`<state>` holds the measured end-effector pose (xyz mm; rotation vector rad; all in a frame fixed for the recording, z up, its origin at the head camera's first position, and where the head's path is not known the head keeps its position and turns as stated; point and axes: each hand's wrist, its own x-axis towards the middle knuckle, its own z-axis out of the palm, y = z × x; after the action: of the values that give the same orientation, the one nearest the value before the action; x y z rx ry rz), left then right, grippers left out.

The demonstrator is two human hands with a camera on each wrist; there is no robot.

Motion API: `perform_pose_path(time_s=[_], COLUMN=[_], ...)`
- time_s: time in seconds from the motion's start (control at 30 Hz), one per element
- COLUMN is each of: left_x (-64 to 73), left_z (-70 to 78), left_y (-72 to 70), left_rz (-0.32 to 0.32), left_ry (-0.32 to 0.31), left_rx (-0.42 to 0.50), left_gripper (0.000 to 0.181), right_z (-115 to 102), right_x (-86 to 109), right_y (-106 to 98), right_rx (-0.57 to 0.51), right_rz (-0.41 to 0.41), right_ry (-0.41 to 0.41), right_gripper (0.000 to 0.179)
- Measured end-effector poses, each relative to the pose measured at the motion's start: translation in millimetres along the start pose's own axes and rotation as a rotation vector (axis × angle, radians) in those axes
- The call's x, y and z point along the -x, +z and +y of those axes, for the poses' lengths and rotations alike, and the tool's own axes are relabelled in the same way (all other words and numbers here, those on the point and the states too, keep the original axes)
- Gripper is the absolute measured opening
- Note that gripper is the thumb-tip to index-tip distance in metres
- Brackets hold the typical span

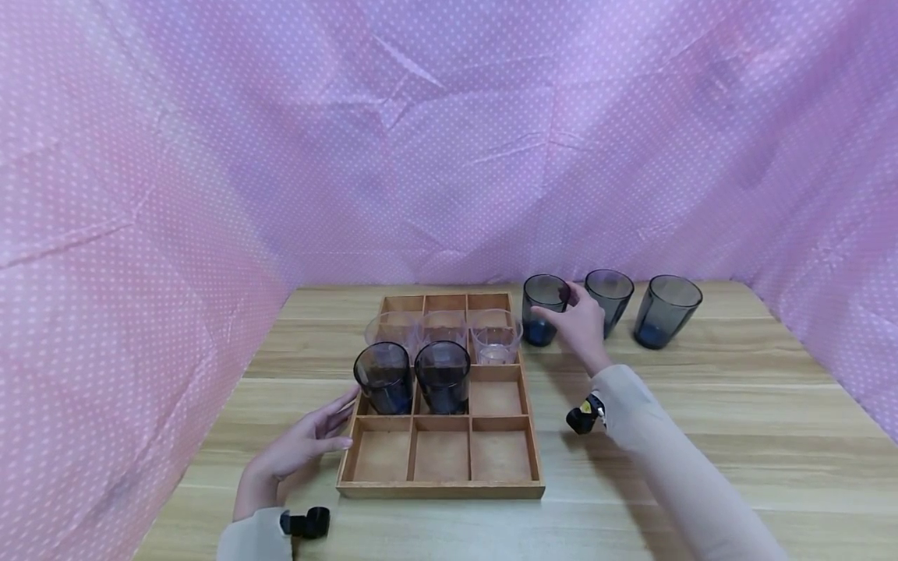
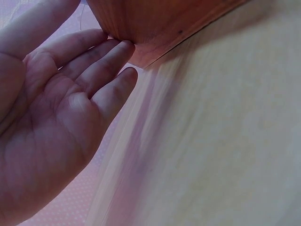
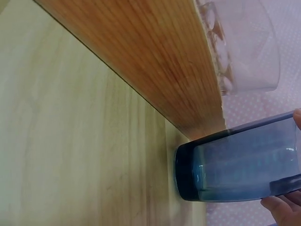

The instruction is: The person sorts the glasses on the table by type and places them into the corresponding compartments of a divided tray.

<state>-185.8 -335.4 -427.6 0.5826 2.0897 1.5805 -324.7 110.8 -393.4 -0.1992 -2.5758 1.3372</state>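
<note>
My right hand point(image 1: 584, 326) grips a smoky blue-grey drinking glass point(image 1: 542, 308) near its rim, thumb on the near side, beside the tray's far right corner. In the right wrist view this glass point(image 3: 240, 162) has a thick dark blue base, close to the tabletop. My left hand point(image 1: 302, 446) touches the left side of a wooden compartment tray point(image 1: 442, 490), its fingers point(image 2: 113, 59) extended against the outer wall. Two matching dark glasses stand in the tray's second row from the front, one in the left compartment point(image 1: 383, 378), the other in the middle one point(image 1: 443, 378).
Behind the dark glasses, three clear glasses point(image 1: 496, 336) stand in a row across the tray. Two more smoky glasses, one nearer point(image 1: 609, 296) and one farther right point(image 1: 666, 312), stand on the wooden table point(image 1: 730, 389). Pink dotted cloth point(image 1: 449, 156) hangs around the table.
</note>
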Motion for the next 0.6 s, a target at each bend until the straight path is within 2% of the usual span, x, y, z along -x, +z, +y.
perform_pose_path(time_s=[0.17,0.47,0.6], left_x=[-1.1,-1.5,-1.5], left_z=[-0.4,2.3,3.3], left_y=[-0.4,-1.3,-1.3], left_rz=[-0.002,0.009,0.010], left_ry=[-0.001,-0.024,-0.027], left_rx=[0.015,-0.021,-0.024], left_gripper=[0.082,0.081,0.082], right_z=[-5,-12,-17], right_x=[7.9,33.5,46.3], right_y=[-13,-41,-56], right_rx=[-0.031,-0.130,-0.102], right_rz=[-0.023,-0.102,-0.119], right_ry=[0.007,-0.007,-0.001], right_gripper=[0.084,0.083,0.087])
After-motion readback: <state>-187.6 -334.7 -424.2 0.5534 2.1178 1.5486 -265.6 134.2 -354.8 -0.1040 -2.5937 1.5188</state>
